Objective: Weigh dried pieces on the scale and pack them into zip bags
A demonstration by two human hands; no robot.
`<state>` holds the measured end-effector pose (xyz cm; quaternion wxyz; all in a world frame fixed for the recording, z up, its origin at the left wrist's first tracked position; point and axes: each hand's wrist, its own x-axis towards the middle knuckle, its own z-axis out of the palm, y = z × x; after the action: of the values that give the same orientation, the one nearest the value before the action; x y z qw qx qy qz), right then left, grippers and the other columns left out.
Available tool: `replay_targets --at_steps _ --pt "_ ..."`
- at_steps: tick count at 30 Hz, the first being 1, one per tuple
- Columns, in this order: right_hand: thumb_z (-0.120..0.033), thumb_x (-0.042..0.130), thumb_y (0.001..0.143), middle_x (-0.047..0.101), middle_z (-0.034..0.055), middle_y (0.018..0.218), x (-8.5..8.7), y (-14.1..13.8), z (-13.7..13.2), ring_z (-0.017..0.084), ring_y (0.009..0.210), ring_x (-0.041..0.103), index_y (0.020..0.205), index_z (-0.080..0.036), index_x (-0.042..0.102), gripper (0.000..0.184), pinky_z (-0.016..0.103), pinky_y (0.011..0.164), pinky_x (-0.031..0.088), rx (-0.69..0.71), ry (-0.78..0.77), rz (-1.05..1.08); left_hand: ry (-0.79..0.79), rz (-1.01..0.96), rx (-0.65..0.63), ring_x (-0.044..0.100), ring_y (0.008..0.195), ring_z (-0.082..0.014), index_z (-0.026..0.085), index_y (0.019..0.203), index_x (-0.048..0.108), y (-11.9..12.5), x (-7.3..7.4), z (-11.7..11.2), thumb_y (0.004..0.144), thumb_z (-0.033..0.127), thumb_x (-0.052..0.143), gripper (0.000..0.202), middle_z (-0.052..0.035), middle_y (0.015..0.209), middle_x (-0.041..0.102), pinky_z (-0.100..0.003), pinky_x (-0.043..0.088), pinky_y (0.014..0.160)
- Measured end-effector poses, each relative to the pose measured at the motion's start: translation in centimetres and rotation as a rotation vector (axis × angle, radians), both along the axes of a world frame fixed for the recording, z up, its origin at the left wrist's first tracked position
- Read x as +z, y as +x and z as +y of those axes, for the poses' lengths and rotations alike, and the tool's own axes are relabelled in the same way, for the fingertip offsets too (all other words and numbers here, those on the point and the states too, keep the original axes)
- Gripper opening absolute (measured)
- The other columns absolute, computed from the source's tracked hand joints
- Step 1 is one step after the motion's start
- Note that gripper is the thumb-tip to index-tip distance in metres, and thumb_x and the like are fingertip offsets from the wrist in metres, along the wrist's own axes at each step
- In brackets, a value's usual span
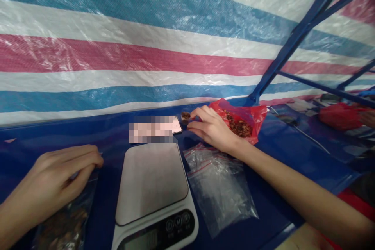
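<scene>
Transparent plastic bag of brown pieces (66, 222) at near left, top pinched in left hand (68, 166). Right hand (212, 125) at far side, fingers narrowly parted beside small round brown object (185, 116); contact unclear. Advisable: grip bag firmly, off white silver-topped digital scale (154, 183).
</scene>
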<state>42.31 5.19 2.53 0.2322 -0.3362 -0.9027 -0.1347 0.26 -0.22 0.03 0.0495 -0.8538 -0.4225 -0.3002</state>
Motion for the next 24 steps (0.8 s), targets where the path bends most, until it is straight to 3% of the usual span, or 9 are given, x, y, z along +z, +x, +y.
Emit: replay_targets --at_steps 5,8,11,13,15,17,19,21,24 --pt "-0.033 0.072 0.096 0.069 0.0109 0.107 5.4 7.1 0.3 0.031 0.102 0.063 0.096 -0.025 0.08 0.011 0.048 0.09 0.05 -0.258 0.045 0.288 -0.017 0.042 0.02 0.076 0.082 -0.0181 0.026 0.078 0.076 0.4 0.6 -0.1 0.096 0.031 0.047 0.034 -0.0015 0.085 0.08 -0.025 0.058 0.083" --pt "-0.039 0.079 0.086 0.074 0.0083 0.083 6.6 12.6 0.6 0.026 0.075 0.067 0.084 -0.023 0.079 0.017 0.043 0.071 0.053 -0.334 -0.308 0.308 -0.034 0.05 0.03 0.076 0.08 -0.0179 0.025 0.076 0.074 0.6 1.2 -0.1 0.096 0.03 0.045 0.037 -0.0026 0.084 0.079 -0.024 0.056 0.078" --pt "-0.038 0.079 0.082 0.078 0.0073 0.078 5.6 14.8 0.8 0.025 0.067 0.07 0.087 -0.021 0.081 0.017 0.038 0.061 0.053 -0.344 -0.698 0.26 -0.036 0.042 0.015 0.075 0.078 -0.0163 0.023 0.074 0.073 0.8 1.7 -0.1 0.097 0.028 0.045 0.036 -0.0022 0.082 0.079 -0.023 0.053 0.076" --pt "-0.032 0.079 0.083 0.078 0.0069 0.079 4.8 13.5 0.7 0.024 0.067 0.07 0.089 -0.02 0.081 0.014 0.037 0.063 0.055 -0.323 -0.667 0.275 -0.039 0.037 0.003 0.075 0.077 -0.0153 0.022 0.074 0.072 0.8 1.8 0.0 0.098 0.026 0.046 0.036 -0.002 0.082 0.078 -0.022 0.052 0.075" --pt "-0.024 0.073 0.087 0.079 0.0076 0.086 4.2 10.5 0.5 0.023 0.074 0.072 0.089 -0.02 0.08 0.008 0.038 0.072 0.058 -0.291 -0.456 0.309 -0.042 0.037 -0.004 0.074 0.076 -0.0147 0.021 0.074 0.072 0.8 1.8 0.0 0.098 0.024 0.046 0.035 -0.0019 0.081 0.078 -0.022 0.051 0.075" --pt "-0.017 0.065 0.093 0.079 0.0096 0.099 3.6 6.6 0.4 0.025 0.088 0.075 0.097 -0.02 0.08 0.015 0.042 0.086 0.059 -0.251 -0.304 0.329 -0.038 0.04 -0.012 0.074 0.075 -0.0149 0.021 0.074 0.072 0.9 1.7 0.0 0.098 0.023 0.045 0.036 -0.002 0.081 0.078 -0.023 0.051 0.075" --pt "-0.02 0.074 0.092 0.078 0.0119 0.119 2.8 3.0 0.6 0.03 0.109 0.074 0.117 -0.021 0.077 0.026 0.048 0.101 0.057 -0.168 -0.31 0.286 -0.032 0.047 -0.022 0.075 0.077 -0.0156 0.021 0.074 0.072 0.9 1.6 0.1 0.098 0.022 0.045 0.036 -0.0027 0.083 0.078 -0.023 0.051 0.076" --pt "-0.024 0.081 0.089 0.071 0.0145 0.138 1.9 0.4 1.2 0.034 0.128 0.067 0.141 -0.022 0.066 0.055 0.053 0.11 0.053 -0.124 -0.376 0.235 -0.032 0.057 -0.028 0.075 0.078 -0.0154 0.02 0.074 0.072 0.9 1.6 0.1 0.099 0.022 0.045 0.037 -0.0028 0.084 0.079 -0.022 0.052 0.076" --pt "-0.021 0.084 0.086 0.062 0.0186 0.151 0.9 -1.4 2.7 0.034 0.138 0.061 0.154 -0.019 0.052 0.075 0.054 0.116 0.049 -0.107 -0.459 0.243 -0.032 0.072 -0.008 0.074 0.077 -0.0133 0.021 0.072 0.072 1.1 1.6 0.0 0.099 0.022 0.044 0.039 -0.0011 0.082 0.078 -0.021 0.052 0.077"
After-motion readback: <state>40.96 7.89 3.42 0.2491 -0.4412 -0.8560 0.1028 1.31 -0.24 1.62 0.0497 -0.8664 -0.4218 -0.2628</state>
